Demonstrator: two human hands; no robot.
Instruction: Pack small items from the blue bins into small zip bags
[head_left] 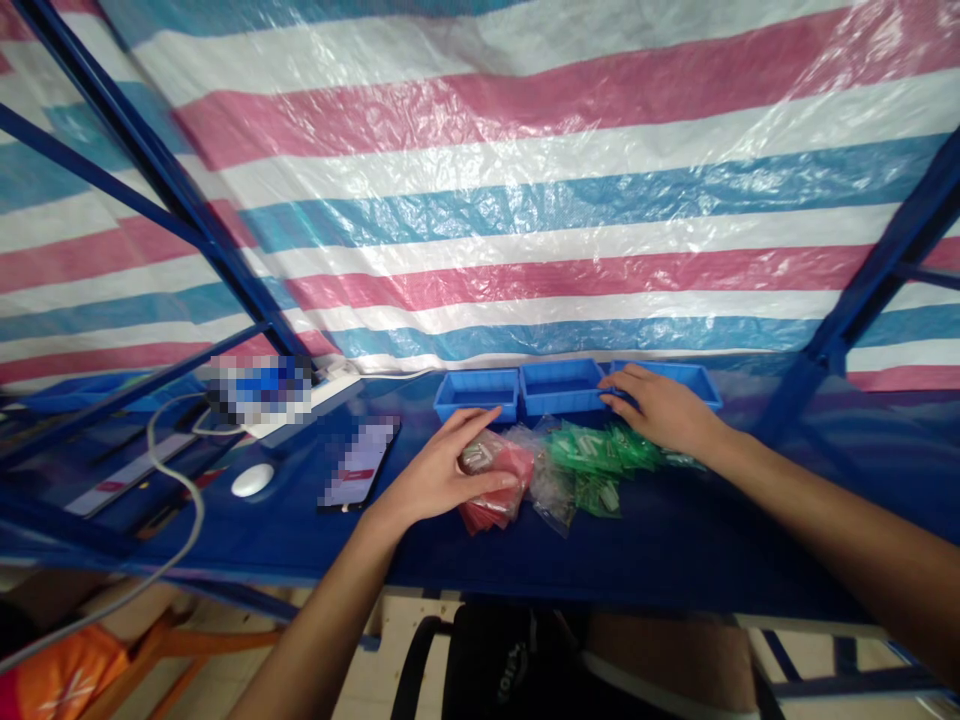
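Observation:
My left hand rests against a pile of red plastic packets, thumb laid over their front and index finger stretched out above them. Some of its fingers are hidden by the packets. My right hand has its fingers apart and slightly bent, at the adjoining edges of the middle blue bin and the right blue bin. Whether it touches a rim I cannot tell. Below it lie green packets with small pale pieces inside, and clear packets lie between the red and green ones.
A left blue bin completes the row at the back of the blue table. Further left are a phone, a white mouse and a pale cable. Blue metal posts and a striped plastic sheet stand behind.

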